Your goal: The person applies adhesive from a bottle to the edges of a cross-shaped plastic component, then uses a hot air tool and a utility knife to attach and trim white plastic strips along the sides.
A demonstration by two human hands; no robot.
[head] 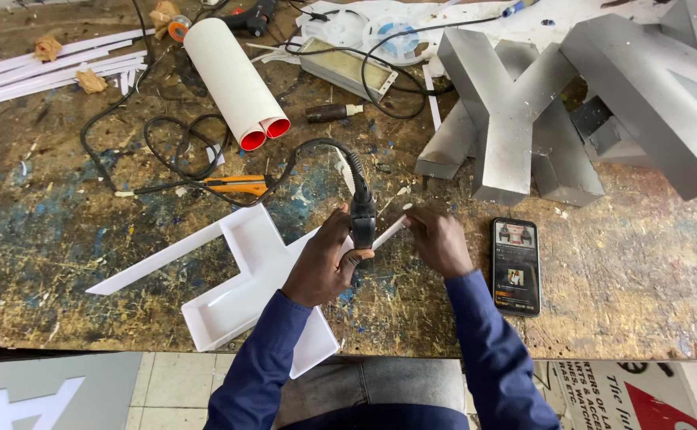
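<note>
Head view, frame centre: the left hand (322, 267) has its grip closed round a black corded tool (362, 216); the right hand (439, 240) pinches a white strip (389, 233) against its tip. Best kept steady, just above the white tray-like letter (241, 275) on the tabletop (627, 271).

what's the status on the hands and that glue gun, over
Left hand gripping black glue gun. Right hand holding white stick at the gun. White letter tray under left hand; phone right of right hand.
</note>
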